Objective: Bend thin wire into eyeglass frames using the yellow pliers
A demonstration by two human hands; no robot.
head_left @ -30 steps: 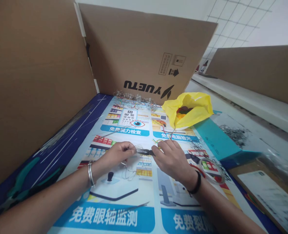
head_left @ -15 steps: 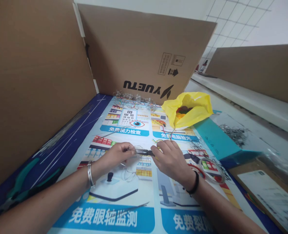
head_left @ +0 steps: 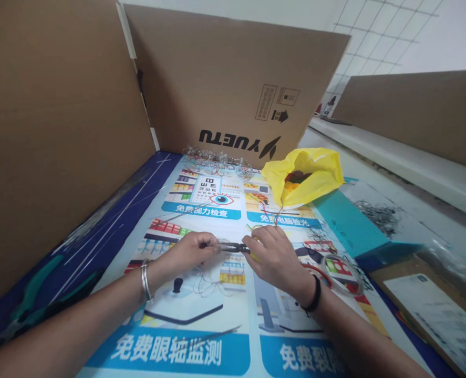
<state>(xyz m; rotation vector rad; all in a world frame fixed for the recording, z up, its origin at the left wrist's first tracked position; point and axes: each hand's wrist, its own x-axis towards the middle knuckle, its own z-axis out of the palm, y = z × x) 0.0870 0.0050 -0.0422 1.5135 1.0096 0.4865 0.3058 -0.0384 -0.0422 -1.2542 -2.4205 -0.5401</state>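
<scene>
My right hand [head_left: 275, 258] is closed round the handles of long-nose pliers [head_left: 233, 247], whose jaws point left. My left hand [head_left: 196, 250] pinches at the tips of those jaws, thumb and fingers pressed together. Loops of thin wire [head_left: 209, 287] show just below the left fingers; the piece inside the pinch is mostly hidden. Both hands work above a printed poster sheet [head_left: 236, 310]. Coloured thread runs from behind the right hand up to a yellow bag [head_left: 319, 181].
Cardboard panels [head_left: 217, 79] stand at the left and back. A tangle of clear wire pieces [head_left: 217, 159] lies along the back. Green-handled pliers [head_left: 39, 289] lie at left. To the right are a wire spool [head_left: 343, 275], a teal folder [head_left: 351, 223] and a dark wire pile [head_left: 378, 218].
The pliers have turned slightly in the right hand, so their jaws look broader. Both hands stay in nearly the same place.
</scene>
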